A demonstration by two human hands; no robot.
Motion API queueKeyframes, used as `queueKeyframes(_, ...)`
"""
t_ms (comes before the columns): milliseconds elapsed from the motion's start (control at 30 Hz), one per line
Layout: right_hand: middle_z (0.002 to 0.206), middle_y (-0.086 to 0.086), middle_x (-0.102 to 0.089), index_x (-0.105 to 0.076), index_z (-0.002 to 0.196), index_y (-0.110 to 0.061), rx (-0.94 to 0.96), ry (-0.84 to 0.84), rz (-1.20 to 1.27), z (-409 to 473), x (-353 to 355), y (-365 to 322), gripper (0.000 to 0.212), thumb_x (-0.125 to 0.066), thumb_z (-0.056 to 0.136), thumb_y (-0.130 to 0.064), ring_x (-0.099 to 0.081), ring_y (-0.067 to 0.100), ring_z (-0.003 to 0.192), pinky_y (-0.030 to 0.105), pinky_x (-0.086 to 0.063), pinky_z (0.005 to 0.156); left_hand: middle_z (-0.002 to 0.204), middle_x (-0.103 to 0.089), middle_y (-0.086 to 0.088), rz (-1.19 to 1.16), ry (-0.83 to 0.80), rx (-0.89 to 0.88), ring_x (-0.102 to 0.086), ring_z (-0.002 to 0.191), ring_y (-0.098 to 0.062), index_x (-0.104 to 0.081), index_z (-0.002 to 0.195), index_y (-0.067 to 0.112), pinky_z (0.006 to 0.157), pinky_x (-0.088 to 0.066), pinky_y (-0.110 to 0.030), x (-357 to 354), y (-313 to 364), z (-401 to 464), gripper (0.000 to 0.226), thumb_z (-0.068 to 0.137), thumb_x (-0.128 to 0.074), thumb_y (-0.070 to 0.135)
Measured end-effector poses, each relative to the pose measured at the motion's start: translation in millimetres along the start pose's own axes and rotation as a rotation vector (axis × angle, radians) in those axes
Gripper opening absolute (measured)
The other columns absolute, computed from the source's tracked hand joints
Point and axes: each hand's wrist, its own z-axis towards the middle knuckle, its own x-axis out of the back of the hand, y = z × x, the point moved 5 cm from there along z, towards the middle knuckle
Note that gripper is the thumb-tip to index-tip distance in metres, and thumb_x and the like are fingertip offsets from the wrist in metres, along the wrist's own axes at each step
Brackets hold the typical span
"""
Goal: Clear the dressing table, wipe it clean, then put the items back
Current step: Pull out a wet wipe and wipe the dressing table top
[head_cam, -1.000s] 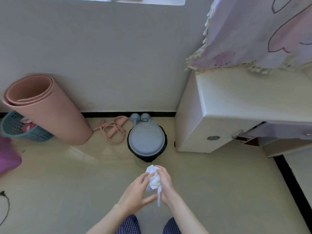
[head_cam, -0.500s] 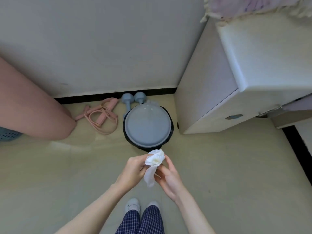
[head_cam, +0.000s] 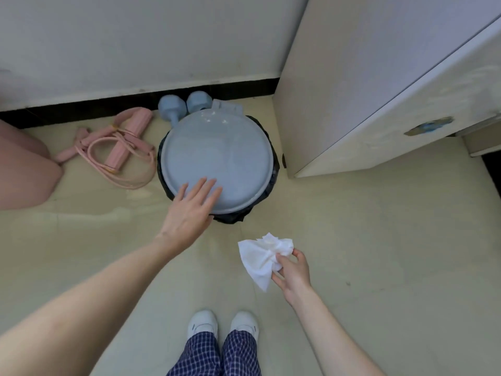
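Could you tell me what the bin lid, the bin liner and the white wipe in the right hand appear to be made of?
Bin lid: likely moulded plastic, smooth blue-grey, with a soft sheen and window glare. Bin liner: thin black plastic film, creased and glossy below the rim. White wipe: paper tissue or nonwoven cloth, matte, crumpled, pinched in the right hand; which one, I cannot tell.

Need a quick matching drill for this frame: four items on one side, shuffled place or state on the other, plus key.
Items
1. bin lid
2. tissue
3. skipping rope
4. dumbbells

Places or states
A. against the skirting, behind the bin
B. crumpled in the right hand
C. lying coiled on the floor, left of the bin
D. closed, with the left hand fingers spread over its near edge

Pairs: 1-D, 2-B, 3-C, 4-A
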Motion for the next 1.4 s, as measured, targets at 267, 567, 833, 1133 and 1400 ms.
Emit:
queueKeyframes(267,0.119,0.016,-0.059,-0.044,0.125,-0.011,-0.117,-0.067,0.139,21,-23,11,0.035,-0.048,0.092,0.001,-0.061,0.028,0.1,0.035,-0.053,0.066,0.137,-0.045,-0.021,0.105,-0.085,0.028,-0.043,0.126,-0.037,-0.047,0.129,0.001,0.098,-0.032,-0.06,-28,-13,27,0.09,0.051,-0.089,0.015)
queueKeyframes(567,0.117,0.016,-0.06,-0.044,0.125,-0.008,-0.133,-0.11,0.146,30,-37,1,0.035,-0.049,0.092,0.001,-0.061,0.029,0.104,0.037,-0.054,0.069,0.134,-0.049,-0.018,0.313,-0.124,-0.143,-0.046,0.124,-0.032,-0.047,0.127,0.0,0.098,-0.034,-0.058,-22,-17,36,0.111,0.034,-0.091,0.042)
queueKeyframes(833,0.118,0.018,-0.058,-0.046,0.123,-0.006,-0.132,0.036,0.072,27,-11,10,0.034,-0.05,0.09,0.001,-0.059,0.029,0.099,0.038,-0.052,0.077,0.123,-0.056,-0.016,0.32,0.154,-0.446,-0.046,0.122,-0.032,-0.054,0.109,0.002,0.104,-0.017,-0.062,6,-6,21,0.041,0.069,-0.059,-0.006)
queueKeyframes(1133,0.097,0.016,-0.057,-0.052,0.111,0.004,-0.18,0.049,-0.014,-10,-6,-9,0.022,-0.047,0.09,0.002,-0.054,0.03,0.092,0.035,-0.053,0.073,0.116,-0.063,-0.011,0.239,0.298,-0.52,-0.059,0.108,-0.028,-0.059,0.117,0.005,0.099,-0.037,-0.051,109,-21,44,0.029,0.089,-0.055,0.012)
queueKeyframes(1400,0.111,0.013,-0.057,-0.052,0.103,-0.008,-0.14,-0.296,0.244,-39,-114,-89,0.014,-0.042,0.097,-0.016,-0.057,0.032,0.103,0.05,-0.045,0.088,0.116,-0.062,-0.012,0.21,0.222,-0.527,-0.059,0.1,-0.029,-0.055,0.117,0.006,0.081,-0.047,-0.039,106,-15,42,0.037,0.082,-0.066,0.009)
